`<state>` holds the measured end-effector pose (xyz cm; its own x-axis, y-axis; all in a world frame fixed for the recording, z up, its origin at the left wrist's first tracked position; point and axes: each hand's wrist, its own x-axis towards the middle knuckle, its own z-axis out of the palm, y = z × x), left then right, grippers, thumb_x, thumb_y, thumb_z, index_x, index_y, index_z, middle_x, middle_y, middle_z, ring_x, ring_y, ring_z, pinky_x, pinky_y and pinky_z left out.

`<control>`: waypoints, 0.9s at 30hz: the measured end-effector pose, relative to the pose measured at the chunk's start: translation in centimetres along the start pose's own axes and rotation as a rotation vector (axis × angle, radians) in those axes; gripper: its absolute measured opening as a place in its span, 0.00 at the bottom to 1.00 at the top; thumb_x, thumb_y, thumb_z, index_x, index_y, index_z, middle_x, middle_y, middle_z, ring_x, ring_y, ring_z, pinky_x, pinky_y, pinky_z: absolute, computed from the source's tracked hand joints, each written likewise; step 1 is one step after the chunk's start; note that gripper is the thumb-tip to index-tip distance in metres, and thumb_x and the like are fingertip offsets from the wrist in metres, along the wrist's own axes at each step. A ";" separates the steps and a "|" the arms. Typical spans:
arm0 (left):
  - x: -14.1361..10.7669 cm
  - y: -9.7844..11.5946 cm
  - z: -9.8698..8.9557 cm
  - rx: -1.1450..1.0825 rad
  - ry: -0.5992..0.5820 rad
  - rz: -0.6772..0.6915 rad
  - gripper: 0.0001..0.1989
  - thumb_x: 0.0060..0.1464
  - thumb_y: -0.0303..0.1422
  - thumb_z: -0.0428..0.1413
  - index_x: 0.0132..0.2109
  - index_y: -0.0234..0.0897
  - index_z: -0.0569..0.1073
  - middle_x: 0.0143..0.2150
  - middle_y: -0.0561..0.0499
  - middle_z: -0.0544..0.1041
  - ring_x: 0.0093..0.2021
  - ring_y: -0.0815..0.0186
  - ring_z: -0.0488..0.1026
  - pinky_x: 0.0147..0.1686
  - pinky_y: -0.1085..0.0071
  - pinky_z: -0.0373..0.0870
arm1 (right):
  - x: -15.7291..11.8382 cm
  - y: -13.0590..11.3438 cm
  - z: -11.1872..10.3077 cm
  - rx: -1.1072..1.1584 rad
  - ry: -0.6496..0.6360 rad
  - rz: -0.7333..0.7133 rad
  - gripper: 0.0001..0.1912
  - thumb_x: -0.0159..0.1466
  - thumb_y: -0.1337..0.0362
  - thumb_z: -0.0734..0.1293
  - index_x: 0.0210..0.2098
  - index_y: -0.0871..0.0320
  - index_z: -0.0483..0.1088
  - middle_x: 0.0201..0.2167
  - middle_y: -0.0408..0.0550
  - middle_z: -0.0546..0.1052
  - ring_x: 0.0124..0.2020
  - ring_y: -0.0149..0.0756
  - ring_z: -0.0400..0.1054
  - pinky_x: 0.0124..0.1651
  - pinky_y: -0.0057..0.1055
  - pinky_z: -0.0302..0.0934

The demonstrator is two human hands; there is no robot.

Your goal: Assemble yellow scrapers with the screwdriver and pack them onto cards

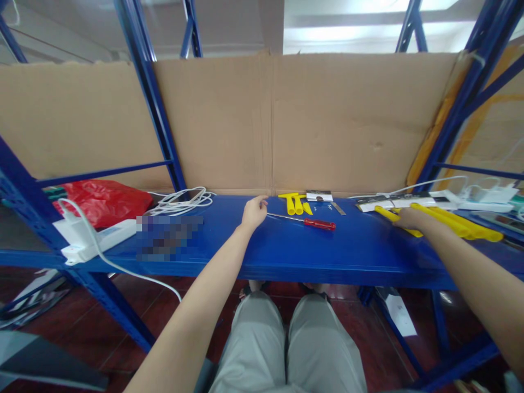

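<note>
My left hand (254, 213) rests on the blue shelf with its fingers curled, close to the shaft tip of a screwdriver with a red handle (320, 224). Whether anything lies within those fingers is hidden. At the right, my right hand (410, 218) is closed over a yellow plastic piece (387, 214), beside a row of long yellow tube-shaped handles (462, 224). Yellow T-shaped plastic pieces (291, 203) lie behind the screwdriver. Near them are a black-and-white packet (320, 196), a thin metal strip (338, 208) and tiny bits.
A cardboard panel (221, 120) stands along the back. On the left lie a red plastic bag (106, 202), a white power strip (102, 240) and coiled white cable (184, 202). More white chargers (491, 194) sit at the right. Blue uprights (158, 103) frame the shelf.
</note>
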<state>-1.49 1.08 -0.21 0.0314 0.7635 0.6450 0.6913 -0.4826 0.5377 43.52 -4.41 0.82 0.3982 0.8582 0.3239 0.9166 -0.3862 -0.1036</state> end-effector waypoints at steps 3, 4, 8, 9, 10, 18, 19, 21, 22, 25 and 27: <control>0.0 0.0 -0.1 -0.001 -0.007 0.006 0.21 0.48 0.17 0.49 0.47 0.32 0.78 0.38 0.47 0.81 0.35 0.66 0.76 0.42 0.72 0.71 | -0.6 -0.6 -0.6 -0.130 -0.195 0.042 0.13 0.56 0.67 0.67 0.39 0.67 0.75 0.38 0.67 0.77 0.38 0.49 0.73 0.37 0.36 0.62; 0.0 0.0 -0.1 -0.001 -0.010 0.005 0.21 0.48 0.17 0.49 0.47 0.32 0.77 0.38 0.47 0.81 0.35 0.67 0.76 0.42 0.73 0.71 | -1.0 -0.9 -0.9 -0.144 -0.193 0.048 0.14 0.58 0.66 0.65 0.41 0.67 0.75 0.40 0.67 0.77 0.39 0.49 0.73 0.38 0.36 0.62; 0.0 0.0 -0.1 -0.005 -0.017 0.000 0.21 0.48 0.18 0.49 0.47 0.34 0.77 0.38 0.49 0.81 0.34 0.68 0.76 0.42 0.74 0.71 | -2.5 -2.2 -2.3 -0.136 -0.170 0.106 0.20 0.63 0.64 0.60 0.50 0.68 0.70 0.48 0.68 0.74 0.48 0.51 0.71 0.42 0.38 0.63; 0.0 0.0 -0.1 -0.007 -0.018 0.001 0.21 0.48 0.18 0.49 0.46 0.34 0.78 0.38 0.49 0.81 0.34 0.68 0.76 0.42 0.74 0.71 | -2.8 -2.5 -2.8 -0.131 -0.154 0.117 0.20 0.63 0.63 0.60 0.51 0.68 0.70 0.49 0.68 0.73 0.49 0.52 0.70 0.43 0.39 0.63; 0.0 0.0 -0.1 -0.010 -0.018 0.002 0.21 0.48 0.18 0.49 0.46 0.34 0.78 0.38 0.49 0.81 0.34 0.68 0.76 0.42 0.74 0.71 | -3.1 -2.8 -3.2 -0.123 -0.137 0.119 0.20 0.63 0.63 0.60 0.51 0.66 0.70 0.50 0.68 0.73 0.50 0.52 0.70 0.44 0.39 0.63; 0.0 0.0 -0.1 -0.047 -0.006 0.000 0.21 0.48 0.18 0.49 0.48 0.33 0.76 0.40 0.47 0.80 0.34 0.67 0.76 0.42 0.73 0.71 | -3.7 -6.3 -7.3 0.036 0.014 0.123 0.22 0.62 0.64 0.62 0.54 0.66 0.69 0.50 0.71 0.73 0.52 0.54 0.68 0.43 0.38 0.60; 0.0 0.0 -0.1 -0.055 -0.003 -0.010 0.21 0.48 0.19 0.50 0.49 0.33 0.76 0.40 0.47 0.80 0.33 0.68 0.76 0.42 0.73 0.71 | -3.7 -7.0 -7.6 0.065 0.056 0.116 0.22 0.62 0.63 0.63 0.54 0.65 0.69 0.49 0.70 0.73 0.51 0.54 0.68 0.43 0.39 0.61; 0.0 0.2 -0.1 -0.076 0.005 -0.039 0.22 0.49 0.20 0.51 0.52 0.33 0.73 0.42 0.46 0.80 0.32 0.68 0.75 0.42 0.73 0.71 | -3.6 -8.7 -8.0 0.139 0.147 0.096 0.21 0.61 0.63 0.63 0.53 0.62 0.70 0.47 0.67 0.75 0.49 0.53 0.70 0.42 0.39 0.61; 0.0 0.3 -0.1 -0.090 0.011 -0.055 0.22 0.50 0.21 0.52 0.53 0.32 0.72 0.44 0.45 0.79 0.31 0.68 0.75 0.42 0.73 0.71 | -3.5 -9.7 -8.1 0.184 0.187 0.072 0.20 0.60 0.63 0.64 0.52 0.61 0.71 0.46 0.65 0.75 0.48 0.52 0.70 0.43 0.38 0.62; 0.0 0.7 -0.2 -0.154 0.040 -0.095 0.24 0.52 0.26 0.55 0.57 0.32 0.68 0.49 0.42 0.77 0.34 0.66 0.76 0.45 0.70 0.71 | -3.5 -13.7 -7.9 0.353 0.295 -0.058 0.19 0.59 0.61 0.65 0.49 0.60 0.72 0.42 0.60 0.77 0.45 0.50 0.71 0.43 0.38 0.62; 0.1 0.9 -0.2 -0.212 0.068 -0.113 0.27 0.52 0.29 0.57 0.59 0.31 0.66 0.54 0.39 0.74 0.41 0.64 0.77 0.48 0.68 0.69 | -3.8 -16.7 -7.5 0.457 0.308 -0.142 0.18 0.59 0.61 0.65 0.48 0.60 0.72 0.42 0.58 0.77 0.44 0.48 0.71 0.42 0.38 0.63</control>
<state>-1.02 0.60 0.44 -0.0908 0.7906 0.6056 0.5207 -0.4807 0.7055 26.37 -3.76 8.32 0.3035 0.7261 0.6170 0.9103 -0.0297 -0.4129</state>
